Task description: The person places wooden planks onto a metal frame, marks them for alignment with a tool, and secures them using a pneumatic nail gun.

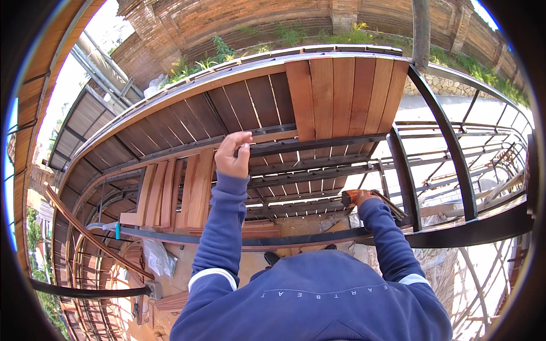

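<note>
My left hand [232, 158] is raised in front of me over the dark slatted framework, its fingers curled in toward the thumb. Whatever it may pinch is too small to make out. Lower and to the right, my right hand [368, 196] is closed around an orange and black hand-held tool [349, 198], mostly hidden by the hand, so its exact kind is unclear. Beyond both hands, several reddish-brown wooden boards [344, 99] lie side by side across the black metal beams [330, 142]. Left of my left hand, several loose boards [170, 190] rest on the frame.
A black rail [301, 240] curves across just before my body. Bare black metal ribs [443, 131] rise at the right. A long strip of wood [94, 236] slants at the left, near a clear plastic bag [158, 257]. A brick wall [261, 23] stands at the back.
</note>
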`<state>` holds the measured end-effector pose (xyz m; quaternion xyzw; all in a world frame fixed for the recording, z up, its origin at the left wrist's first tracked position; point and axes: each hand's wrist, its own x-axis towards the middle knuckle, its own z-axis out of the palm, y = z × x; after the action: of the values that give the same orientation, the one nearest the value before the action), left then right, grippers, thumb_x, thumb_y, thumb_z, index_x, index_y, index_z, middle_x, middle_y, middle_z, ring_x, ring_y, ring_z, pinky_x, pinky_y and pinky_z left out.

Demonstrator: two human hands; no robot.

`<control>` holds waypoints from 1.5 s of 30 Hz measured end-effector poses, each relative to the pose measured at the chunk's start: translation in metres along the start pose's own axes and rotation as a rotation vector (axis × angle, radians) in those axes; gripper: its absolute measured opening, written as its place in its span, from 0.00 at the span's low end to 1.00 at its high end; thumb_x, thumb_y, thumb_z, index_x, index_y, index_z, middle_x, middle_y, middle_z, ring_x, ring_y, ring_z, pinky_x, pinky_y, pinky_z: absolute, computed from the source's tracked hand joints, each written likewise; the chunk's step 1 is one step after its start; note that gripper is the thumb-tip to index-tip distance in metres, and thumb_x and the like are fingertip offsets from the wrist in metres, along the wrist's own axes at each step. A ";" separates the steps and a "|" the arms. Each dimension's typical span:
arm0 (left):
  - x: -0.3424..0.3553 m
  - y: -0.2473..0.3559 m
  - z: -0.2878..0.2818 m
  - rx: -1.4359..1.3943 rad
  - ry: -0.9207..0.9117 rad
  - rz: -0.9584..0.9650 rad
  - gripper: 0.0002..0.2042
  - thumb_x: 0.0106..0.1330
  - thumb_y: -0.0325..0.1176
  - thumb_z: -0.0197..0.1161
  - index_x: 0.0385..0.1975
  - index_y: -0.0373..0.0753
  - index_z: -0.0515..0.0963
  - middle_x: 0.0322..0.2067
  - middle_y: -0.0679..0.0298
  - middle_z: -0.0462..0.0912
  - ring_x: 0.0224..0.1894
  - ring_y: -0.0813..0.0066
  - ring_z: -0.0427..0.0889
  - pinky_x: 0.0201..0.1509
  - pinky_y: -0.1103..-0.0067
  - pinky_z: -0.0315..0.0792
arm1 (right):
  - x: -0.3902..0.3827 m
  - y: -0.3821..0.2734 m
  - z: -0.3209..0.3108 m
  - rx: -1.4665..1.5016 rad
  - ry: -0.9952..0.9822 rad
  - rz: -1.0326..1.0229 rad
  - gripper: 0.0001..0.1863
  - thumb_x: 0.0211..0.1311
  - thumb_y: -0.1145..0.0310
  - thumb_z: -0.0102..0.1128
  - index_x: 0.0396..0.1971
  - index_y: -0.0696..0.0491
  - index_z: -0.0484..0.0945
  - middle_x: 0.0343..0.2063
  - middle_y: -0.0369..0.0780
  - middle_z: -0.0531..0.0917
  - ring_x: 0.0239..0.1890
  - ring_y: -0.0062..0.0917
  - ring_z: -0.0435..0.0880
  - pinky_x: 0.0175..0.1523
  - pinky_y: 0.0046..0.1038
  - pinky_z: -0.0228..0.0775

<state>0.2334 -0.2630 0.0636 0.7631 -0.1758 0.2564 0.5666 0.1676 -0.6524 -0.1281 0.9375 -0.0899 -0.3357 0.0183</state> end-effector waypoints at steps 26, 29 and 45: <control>-0.235 -0.027 -0.133 -0.027 0.214 -0.607 0.11 0.68 0.18 0.53 0.45 0.30 0.80 0.37 0.60 0.85 0.36 0.78 0.82 0.44 0.82 0.77 | 0.000 -0.029 -0.015 0.028 0.199 -0.007 0.24 0.56 0.54 0.69 0.49 0.52 0.83 0.48 0.47 0.85 0.51 0.40 0.85 0.56 0.37 0.77; -0.242 -0.032 -0.134 0.041 0.164 -0.586 0.11 0.67 0.19 0.54 0.44 0.31 0.81 0.36 0.61 0.85 0.35 0.77 0.83 0.43 0.81 0.77 | -0.010 -0.073 -0.070 0.297 0.497 -0.085 0.18 0.58 0.55 0.66 0.42 0.54 0.84 0.41 0.48 0.87 0.47 0.43 0.85 0.53 0.39 0.77; -0.270 -0.061 -0.090 0.602 0.364 -0.285 0.20 0.52 0.22 0.60 0.49 0.35 0.78 0.55 0.50 0.73 0.57 0.51 0.72 0.64 0.62 0.65 | 0.017 -0.147 -0.337 0.357 1.160 -0.211 0.18 0.71 0.55 0.49 0.38 0.54 0.79 0.36 0.50 0.86 0.42 0.47 0.85 0.50 0.46 0.77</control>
<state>0.0320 -0.1649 -0.1227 0.8542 0.1189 0.3465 0.3689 0.4165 -0.5197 0.1085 0.9598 -0.0268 0.2492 -0.1265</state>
